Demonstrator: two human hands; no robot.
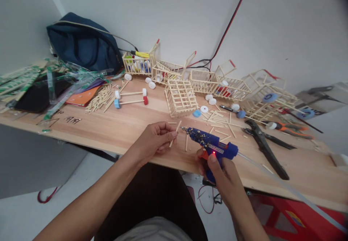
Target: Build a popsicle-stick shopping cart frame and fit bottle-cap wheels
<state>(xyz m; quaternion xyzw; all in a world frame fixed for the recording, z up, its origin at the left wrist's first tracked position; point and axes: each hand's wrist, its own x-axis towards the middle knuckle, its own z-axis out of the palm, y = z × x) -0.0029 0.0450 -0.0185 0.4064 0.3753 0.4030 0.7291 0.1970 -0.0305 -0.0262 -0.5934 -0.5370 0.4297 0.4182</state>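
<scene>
Between the thumb and fingers of my left hand (157, 139) is a short wooden stick (178, 126), tilted, over the table's front part. My right hand (217, 168) grips a blue hot glue gun (208, 139) by its handle, its small light glowing red. The gun's nozzle points left, close to the stick; I cannot tell whether they touch. A clear glue stick (261, 166) trails from the gun's back. Just behind my hands stands a small stick-built frame (181, 97). Another loose stick (186, 143) lies on the table below the nozzle.
Several stick-built carts (202, 81) line the wall. Two wheeled axles (132, 102) and a pile of cut sticks (100, 97) lie left. Black cutters (265, 144) and orange-handled pliers (290, 128) lie right. A dark blue bag (84, 45) sits at the back left of the wooden table (114, 128).
</scene>
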